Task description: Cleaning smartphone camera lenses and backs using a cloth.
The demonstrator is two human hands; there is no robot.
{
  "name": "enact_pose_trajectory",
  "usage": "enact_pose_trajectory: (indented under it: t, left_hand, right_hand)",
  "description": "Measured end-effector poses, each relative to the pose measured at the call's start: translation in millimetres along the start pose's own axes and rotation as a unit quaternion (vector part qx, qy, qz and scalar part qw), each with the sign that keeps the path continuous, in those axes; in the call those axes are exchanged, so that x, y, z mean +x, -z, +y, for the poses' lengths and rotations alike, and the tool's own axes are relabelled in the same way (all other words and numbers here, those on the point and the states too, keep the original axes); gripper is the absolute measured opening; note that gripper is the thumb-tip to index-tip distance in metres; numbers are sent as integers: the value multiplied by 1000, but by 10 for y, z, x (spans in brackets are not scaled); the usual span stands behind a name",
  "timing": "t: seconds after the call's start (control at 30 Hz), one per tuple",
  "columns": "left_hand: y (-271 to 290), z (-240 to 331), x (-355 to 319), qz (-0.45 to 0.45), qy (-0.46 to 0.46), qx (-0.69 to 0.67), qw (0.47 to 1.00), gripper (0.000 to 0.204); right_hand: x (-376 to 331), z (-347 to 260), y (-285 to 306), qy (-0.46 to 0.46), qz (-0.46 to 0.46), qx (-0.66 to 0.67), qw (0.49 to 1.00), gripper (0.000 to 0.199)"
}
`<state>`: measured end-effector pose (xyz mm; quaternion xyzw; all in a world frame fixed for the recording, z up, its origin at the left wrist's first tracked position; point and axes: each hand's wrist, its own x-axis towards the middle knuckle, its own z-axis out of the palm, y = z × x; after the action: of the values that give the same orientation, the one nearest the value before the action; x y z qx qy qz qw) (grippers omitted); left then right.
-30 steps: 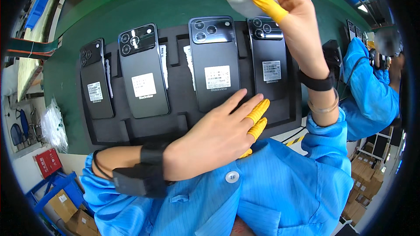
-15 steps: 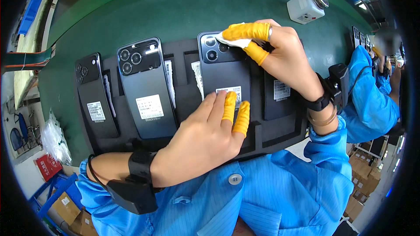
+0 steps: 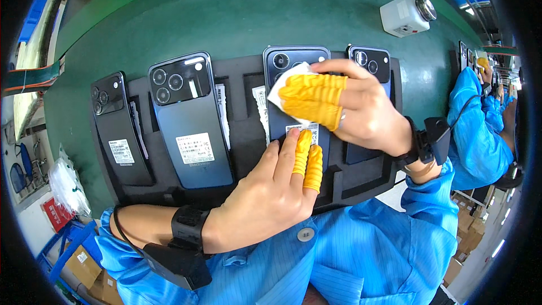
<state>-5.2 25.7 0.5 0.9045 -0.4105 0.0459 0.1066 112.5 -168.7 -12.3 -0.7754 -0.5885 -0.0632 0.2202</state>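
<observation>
My right hand (image 3: 361, 104), with yellow finger cots on its fingers, presses a folded white cloth (image 3: 275, 98) against the back of a dark phone (image 3: 276, 130), just below its cameras. Both the hand and the cloth cover much of that phone. My left hand (image 3: 268, 192) lies with fingers stretched over the phone's lower part, near its white label, two of them in yellow cots. Three more phones lie back up: a blue-grey one (image 3: 189, 121) and a darker one (image 3: 124, 130) to the left, and one (image 3: 383, 68) to the right, partly behind my right hand.
A black foam tray (image 3: 240, 70) with slots holds the phones on a green table (image 3: 254, 17). Beyond it at the right stands a white square bottle (image 3: 403, 16) with a metal top. A clear plastic bag (image 3: 68, 183) sits at the left edge. Another person's blue sleeve (image 3: 474, 141) shows at right.
My right hand has moved down with the cloth, from the camera corner to the phone's back below the cameras. My left hand stays on the phone's lower part.
</observation>
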Motion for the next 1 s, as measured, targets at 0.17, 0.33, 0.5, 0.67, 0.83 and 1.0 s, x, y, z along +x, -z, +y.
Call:
enact_pose_trajectory:
  t: [0.17, 0.33, 0.5, 0.67, 0.83, 1.0]
  left_hand:
    - [-18, 8, -23, 8, -6, 2, 1000, 40]
    - [-14, -8, -18, 16, -14, 8, 1000, 37]
    - [-34, 17, -13, 19, -6, 9, 1000, 38]
    - [-30, -1, -24, 14, -7, -1, 1000, 41]
    - [-31, 16, -30, 13, -10, -2, 1000, 41]
    - [-38, -8, -12, 30, -16, 4, 999, 36]
  right_hand:
    - [-57, 122, 205, -82, 66, 29, 994, 24]
    - [303, 193, 48, -65, 168, 8, 984, 28]
    - [257, 72, -108, 0, 61, 17, 998, 11]
    - [74, 42, 11, -56, 39, 94, 993, 10]
    - [97, 212, 125, -129, 158, 61, 977, 21]
    - [312, 248, -146, -20, 111, 40, 993, 22]
